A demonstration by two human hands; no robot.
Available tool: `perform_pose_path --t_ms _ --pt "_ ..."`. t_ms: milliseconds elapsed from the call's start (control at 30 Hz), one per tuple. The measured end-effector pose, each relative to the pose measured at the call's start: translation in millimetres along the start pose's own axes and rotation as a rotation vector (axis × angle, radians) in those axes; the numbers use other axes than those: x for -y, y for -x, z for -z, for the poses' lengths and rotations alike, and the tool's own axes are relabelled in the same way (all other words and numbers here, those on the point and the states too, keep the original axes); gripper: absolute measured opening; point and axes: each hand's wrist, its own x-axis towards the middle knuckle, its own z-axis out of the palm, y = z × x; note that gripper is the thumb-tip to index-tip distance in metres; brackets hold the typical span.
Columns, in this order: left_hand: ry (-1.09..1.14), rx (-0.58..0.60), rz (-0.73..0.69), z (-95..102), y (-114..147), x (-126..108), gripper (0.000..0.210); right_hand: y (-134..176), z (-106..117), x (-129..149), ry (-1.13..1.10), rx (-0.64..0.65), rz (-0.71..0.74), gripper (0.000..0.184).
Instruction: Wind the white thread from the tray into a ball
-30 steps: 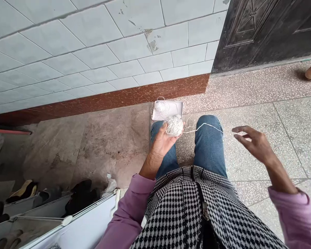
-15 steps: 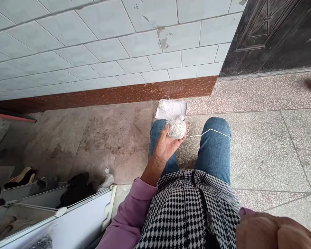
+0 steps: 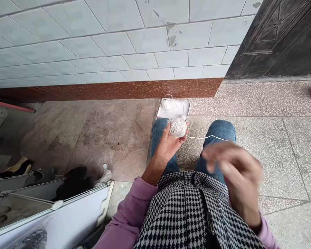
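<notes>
A ball of white yarn (image 3: 178, 127) rests in my left hand (image 3: 168, 145), with the thumb on its near side and the fingers curled round beneath it. From the ball a white strand (image 3: 200, 137) runs right across my right knee. My right hand (image 3: 235, 169) is over my right thigh, smeared by motion, so its fingers and anything in them are unclear. Just beyond the ball, a shallow white tray (image 3: 184, 105) on the floor holds a smaller ball of white yarn (image 3: 166, 104) and loose loops.
A tiled wall (image 3: 134, 41) with a brown base strip stands in front, and a dark door (image 3: 280, 41) is at the right. On the left stands a white rack (image 3: 67, 214) with shoes in it. Speckled floor tiles (image 3: 269, 148) extend to the right.
My right hand has swung from the lower right corner up and left to above my right thigh. The left hand still holds the yarn ball in nearly the same place.
</notes>
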Motion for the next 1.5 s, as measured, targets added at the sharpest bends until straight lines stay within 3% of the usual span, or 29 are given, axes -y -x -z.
perform_pose_path --t_ms 100,200,367,467,567,667,767,900,1033,1200,1400,1500 --pt "-0.014 0.003 -0.04 -0.2 2 2 0.06 -41 -17 -40 0.108 -0.113 -0.059 0.036" --pt "-0.071 0.017 -0.103 3.5 1 5 0.063 -57 -28 -71 0.188 -0.159 -0.082 0.032" --pt "-0.527 -0.052 -0.329 18.6 -2 16 0.053 -45 -37 -92 0.318 -0.1 -0.062 0.023" --pt "-0.727 -0.131 -0.371 29.5 -7 25 0.055 -40 -38 -102 0.509 -0.077 -0.218 0.027" --pt "-0.843 -0.173 -0.404 39.0 -14 35 0.057 -32 -36 -105 0.635 0.012 -0.319 0.015" --pt "-0.99 -0.134 -0.338 45.0 -15 45 0.059 -25 -31 -96 0.511 0.079 -0.181 0.029" --pt "-1.058 -0.002 -0.157 48.1 -9 53 0.051 -25 -18 -88 0.421 0.002 -0.097 0.031" --pt "-0.817 0.213 0.078 56.2 6 61 0.052 -33 -2 -102 0.21 -0.131 -0.165 0.047" --pt "-0.504 0.111 0.219 71.6 18 72 0.059 -35 -6 -122 -0.107 -0.16 -0.236 0.063" --pt "-0.256 0.085 0.222 76.3 19 73 0.064 -35 -15 -122 -0.09 -0.229 -0.232 0.065" --pt "0.037 0.046 0.278 58.0 21 48 0.058 -38 -14 -115 -0.048 -0.238 -0.217 0.067" --pt "0.18 -0.012 0.214 51.9 18 27 0.061 -37 -16 -115 -0.023 -0.214 -0.218 0.06"
